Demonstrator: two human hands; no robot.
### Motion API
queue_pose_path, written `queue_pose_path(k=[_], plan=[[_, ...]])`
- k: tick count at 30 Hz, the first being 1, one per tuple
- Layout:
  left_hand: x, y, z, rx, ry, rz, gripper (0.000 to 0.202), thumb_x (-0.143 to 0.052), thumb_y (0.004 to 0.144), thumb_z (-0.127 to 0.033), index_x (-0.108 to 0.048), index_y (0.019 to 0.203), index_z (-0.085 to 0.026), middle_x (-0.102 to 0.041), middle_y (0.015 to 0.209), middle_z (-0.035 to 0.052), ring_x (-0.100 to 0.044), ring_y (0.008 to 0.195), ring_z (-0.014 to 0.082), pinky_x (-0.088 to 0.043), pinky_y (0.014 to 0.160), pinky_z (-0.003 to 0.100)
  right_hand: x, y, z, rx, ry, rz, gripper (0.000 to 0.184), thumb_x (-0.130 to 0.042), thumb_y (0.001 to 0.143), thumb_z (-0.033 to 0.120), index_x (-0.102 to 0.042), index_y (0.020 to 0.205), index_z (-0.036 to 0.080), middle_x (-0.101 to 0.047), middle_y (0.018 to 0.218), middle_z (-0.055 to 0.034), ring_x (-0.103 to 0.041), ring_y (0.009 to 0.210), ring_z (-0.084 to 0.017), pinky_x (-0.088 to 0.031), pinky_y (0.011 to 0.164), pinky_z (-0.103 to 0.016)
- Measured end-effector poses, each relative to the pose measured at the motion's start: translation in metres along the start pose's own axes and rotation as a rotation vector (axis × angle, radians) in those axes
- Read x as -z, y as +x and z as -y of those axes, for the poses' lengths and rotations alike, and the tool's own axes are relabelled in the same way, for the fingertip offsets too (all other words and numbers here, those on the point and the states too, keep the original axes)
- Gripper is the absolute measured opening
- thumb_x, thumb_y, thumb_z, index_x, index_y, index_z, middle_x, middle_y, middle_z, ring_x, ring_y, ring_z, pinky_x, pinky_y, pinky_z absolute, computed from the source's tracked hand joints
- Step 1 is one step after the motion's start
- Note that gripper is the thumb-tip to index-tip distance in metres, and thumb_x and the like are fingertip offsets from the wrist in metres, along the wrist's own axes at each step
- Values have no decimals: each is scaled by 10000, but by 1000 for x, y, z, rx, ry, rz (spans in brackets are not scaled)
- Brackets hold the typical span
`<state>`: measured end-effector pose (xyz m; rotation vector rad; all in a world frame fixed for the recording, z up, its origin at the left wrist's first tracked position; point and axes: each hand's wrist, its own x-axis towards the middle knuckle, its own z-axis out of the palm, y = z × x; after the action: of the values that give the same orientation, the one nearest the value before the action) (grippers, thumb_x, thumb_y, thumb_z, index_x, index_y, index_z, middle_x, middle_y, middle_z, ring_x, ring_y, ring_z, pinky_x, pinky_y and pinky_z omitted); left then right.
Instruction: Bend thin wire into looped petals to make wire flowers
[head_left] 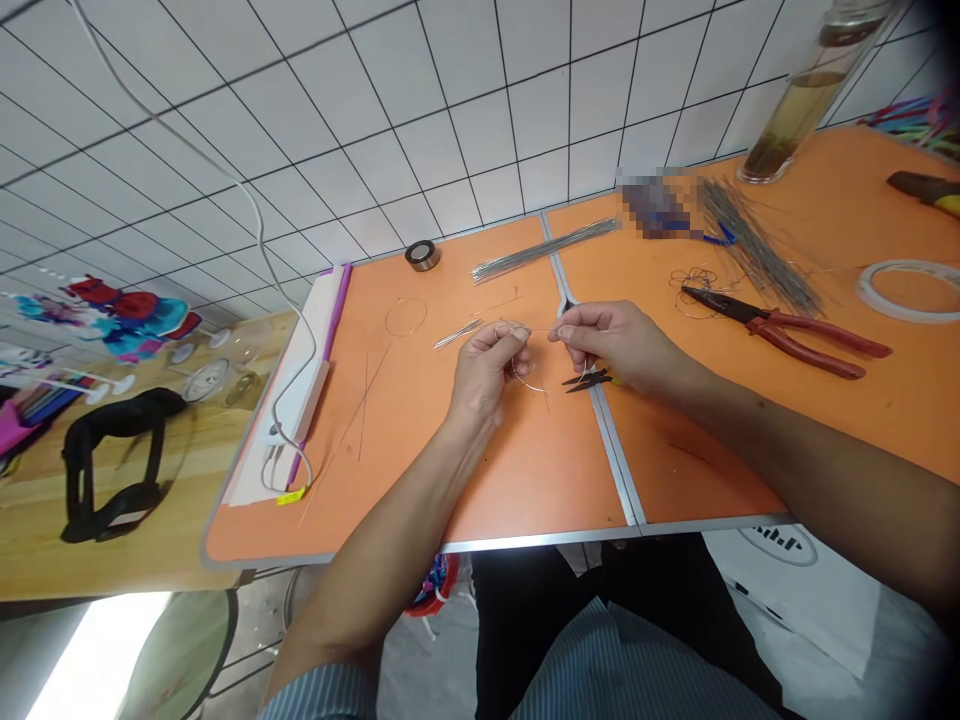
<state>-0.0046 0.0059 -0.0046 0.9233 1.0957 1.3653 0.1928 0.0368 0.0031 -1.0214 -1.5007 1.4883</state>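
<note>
Over the middle of the orange table, my left hand [486, 368] is closed, thumb and fingers pinching a thin metal wire [531, 386] that curves below it. Just to the right, my right hand [611, 342] is also closed, its fingertips pinching fine wire. A thin strand seems to run across the small gap between the hands. Black-jawed snips [588, 381] lie on the table under my right hand, their handles partly hidden. Beside my left hand rests a small bundle of short wires [457, 334]. A wire ring [406, 317] lies farther left.
Behind the hands lies a long wire bundle [544, 250], with a tape roll [422, 256] to its left. Red-handled pliers [787, 330], more wires [765, 245] and a tall jar [806, 105] occupy the right. A power strip [306, 405] with a cable sits left.
</note>
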Motion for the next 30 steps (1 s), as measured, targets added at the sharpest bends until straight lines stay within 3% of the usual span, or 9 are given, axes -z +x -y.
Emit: queue_pose_path(k=[7, 15, 20, 22, 25, 30], plan=[[1, 0, -1, 30, -1, 13, 314, -869, 756, -325, -598, 674, -189, -594, 691, -34, -537, 541, 66, -440, 556, 216, 1, 1, 1, 69, -64, -15, 133, -779, 936, 299, -794, 851, 199, -644, 664, 13, -586, 621, -120, -492, 601, -249], [0, 1, 1, -28, 13, -47, 300, -879, 738, -314, -619, 657, -189, -602, 702, -27, -530, 582, 70, -446, 566, 203, 8, 6, -6, -149, 293, 120, 208, -822, 989, 370, -838, 974, 163, -774, 830, -41, -709, 700, -120, -579, 656, -214], [-2, -2, -3, -2, 58, -96, 232, -898, 658, -329, -717, 729, -203, -624, 661, -21, -540, 569, 105, -439, 528, 222, 6, 3, 1, -257, 407, 210, 170, -748, 1045, 300, -811, 1007, 147, -771, 805, -30, -715, 661, -125, -595, 622, -221], [-3, -3, -4, -6, 103, -120, 204, -896, 663, -301, -729, 739, -211, -619, 645, -27, -532, 564, 106, -433, 528, 217, 6, 2, 3, -296, 416, 267, 191, -696, 1078, 300, -799, 1026, 149, -740, 772, -8, -710, 653, -130, -594, 607, -231], [-4, -5, -6, -19, 152, -58, 222, -872, 704, -294, -673, 662, -204, -624, 660, -16, -535, 569, 110, -410, 523, 224, 5, 4, 1, -280, 399, 286, 162, -737, 1045, 289, -785, 973, 151, -640, 676, 40, -663, 614, -116, -575, 610, -218], [-10, -13, -12, 15, 271, -25, 248, -861, 735, -320, -666, 638, -201, -615, 668, 5, -509, 610, 127, -339, 518, 237, 1, 5, -5, -215, 369, 283, 217, -847, 937, 358, -759, 888, 165, -498, 577, 95, -472, 500, -86, -449, 519, -209]])
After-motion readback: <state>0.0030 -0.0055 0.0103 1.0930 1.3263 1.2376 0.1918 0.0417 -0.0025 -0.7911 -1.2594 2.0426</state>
